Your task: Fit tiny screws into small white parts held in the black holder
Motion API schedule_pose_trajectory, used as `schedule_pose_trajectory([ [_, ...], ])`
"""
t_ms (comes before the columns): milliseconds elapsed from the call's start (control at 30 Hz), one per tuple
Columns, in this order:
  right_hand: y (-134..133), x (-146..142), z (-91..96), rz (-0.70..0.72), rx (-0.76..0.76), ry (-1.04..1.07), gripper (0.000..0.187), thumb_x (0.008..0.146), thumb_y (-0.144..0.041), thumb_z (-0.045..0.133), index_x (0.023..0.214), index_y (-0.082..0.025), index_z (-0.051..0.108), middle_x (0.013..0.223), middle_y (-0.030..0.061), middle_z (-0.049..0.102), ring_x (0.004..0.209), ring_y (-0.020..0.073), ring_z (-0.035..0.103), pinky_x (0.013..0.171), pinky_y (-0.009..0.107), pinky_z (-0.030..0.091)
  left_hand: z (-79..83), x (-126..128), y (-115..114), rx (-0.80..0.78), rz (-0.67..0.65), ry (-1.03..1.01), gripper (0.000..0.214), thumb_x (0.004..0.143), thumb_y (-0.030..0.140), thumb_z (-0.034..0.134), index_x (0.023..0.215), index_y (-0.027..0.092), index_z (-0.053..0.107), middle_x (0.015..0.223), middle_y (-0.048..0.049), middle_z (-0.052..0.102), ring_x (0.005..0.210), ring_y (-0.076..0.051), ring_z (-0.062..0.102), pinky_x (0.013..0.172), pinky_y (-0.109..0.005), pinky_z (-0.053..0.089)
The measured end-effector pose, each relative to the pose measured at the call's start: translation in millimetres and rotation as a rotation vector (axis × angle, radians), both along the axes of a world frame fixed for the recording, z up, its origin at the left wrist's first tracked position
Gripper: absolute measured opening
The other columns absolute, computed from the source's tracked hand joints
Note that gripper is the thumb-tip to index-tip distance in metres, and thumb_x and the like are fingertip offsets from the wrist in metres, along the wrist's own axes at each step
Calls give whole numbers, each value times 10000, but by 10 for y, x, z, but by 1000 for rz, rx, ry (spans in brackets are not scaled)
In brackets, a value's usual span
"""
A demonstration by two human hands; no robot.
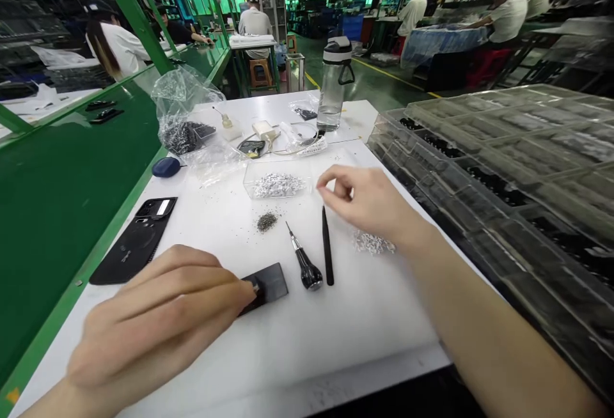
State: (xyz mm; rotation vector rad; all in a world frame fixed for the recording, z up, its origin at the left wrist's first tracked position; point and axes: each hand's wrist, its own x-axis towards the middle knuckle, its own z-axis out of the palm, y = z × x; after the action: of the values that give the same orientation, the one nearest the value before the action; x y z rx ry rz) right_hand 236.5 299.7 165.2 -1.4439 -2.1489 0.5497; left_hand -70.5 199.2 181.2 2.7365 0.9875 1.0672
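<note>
A factory workshop surrounds a white work table (pixel 364 328) between green benches. Near the table's front edge, the left hand (pixel 153 322) rests pressed-together fingers (pixel 201 277) on a black rectangular panel (pixel 271 284); the right hand (pixel 369 204), fingertips pinched together, hovers beside black tweezers (pixel 327 245).

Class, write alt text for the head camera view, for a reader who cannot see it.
The left hand rests on a small black plate on a white work surface, while the right hand hovers near a slim black tool. A clear tray of small silver parts sits beyond, with stacked clear trays to the right.
</note>
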Motion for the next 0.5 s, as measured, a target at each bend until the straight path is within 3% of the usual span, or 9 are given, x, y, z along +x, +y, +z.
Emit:
schedule_pose_trajectory([
  [100, 105, 241, 31, -108, -77, -74, 240, 999, -200, 620, 1201, -192, 748, 818, 33, 740, 770, 227, 644, 708, 345, 429, 47, 43, 72, -40, 189, -17, 153, 1024, 256, 772, 1158, 328, 759, 906, 58, 793, 748, -157, 734, 769, -313, 631],
  [200, 138, 432, 64, -69, -238, -134, 196, 957, -178, 697, 1137, -194, 774, 898, 51, 785, 786, 225, 687, 674, 332, 478, 117, 126, 298, -67, 360, -11, 152, 1041, 354, 749, 1191, 367, 774, 934, 90, 820, 800, -155, 755, 774, -294, 632],
  [300, 115, 508, 111, 40, -395, -175, 34, 970, -210, 762, 990, -200, 789, 944, 36, 795, 784, 186, 708, 677, 306, 548, 191, 226, 683, -73, 397, 4, 249, 1050, 433, 723, 1284, 358, 765, 960, 64, 818, 790, -167, 723, 771, -317, 620],
  [400, 99, 504, 149, 89, -475, -211, 111, 1032, -298, 773, 1033, -187, 774, 992, 28, 791, 803, 168, 728, 740, 327, 627, 204, 316, 1097, -117, 423, 19, 322, 1049, 438, 755, 1311, 250, 759, 982, -2, 808, 840, -195, 746, 856, -381, 651],
  [500, 123, 473, 146, 52, -427, -224, 187, 1076, -359, 733, 1135, -183, 758, 1136, 62, 788, 931, 199, 762, 841, 388, 665, 169, 366, 1386, -173, 444, 78, 356, 1099, 424, 707, 1335, 159, 716, 1193, -78, 772, 1010, -260, 774, 911, -442, 673],
])
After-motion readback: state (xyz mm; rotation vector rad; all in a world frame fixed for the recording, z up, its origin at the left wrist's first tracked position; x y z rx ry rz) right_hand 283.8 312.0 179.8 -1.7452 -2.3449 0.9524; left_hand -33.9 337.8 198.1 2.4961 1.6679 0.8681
